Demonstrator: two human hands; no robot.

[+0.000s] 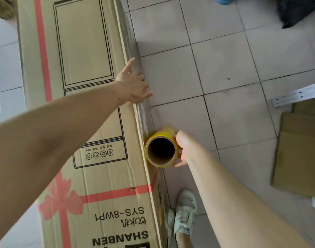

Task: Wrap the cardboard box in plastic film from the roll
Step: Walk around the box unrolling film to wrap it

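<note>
A pale sneaker is standing on the tiled floor at the bottom of the view, just beside the near end of the cardboard box. The box is lying or standing as one long brown slab whose long axis is running from the near edge of the view away toward the top; its printed face is carrying red ribbon bands, a bow, "SHANBEN" and "SYS-8WP1" upside down, and black line drawings.

A little farther along, the right hand is gripping the yellow roll from its right side, fingers curling round the barrel. The roll is touching the box's right edge, its axis pointing up toward the camera so that the dark hollow of its brown core is showing end on.

From the roll, clear plastic film is stretching away along the box's right side face, glinting against the cardboard.

Farther still, the left hand is reaching across the box face, its fingers straight and spread, pressing flat over the right edge onto the film.

To the right, well apart from the box, flat cardboard sheets are lying on the floor with a pale perforated strip beyond them. A dark blurred shape is sitting at the far top corner.
</note>
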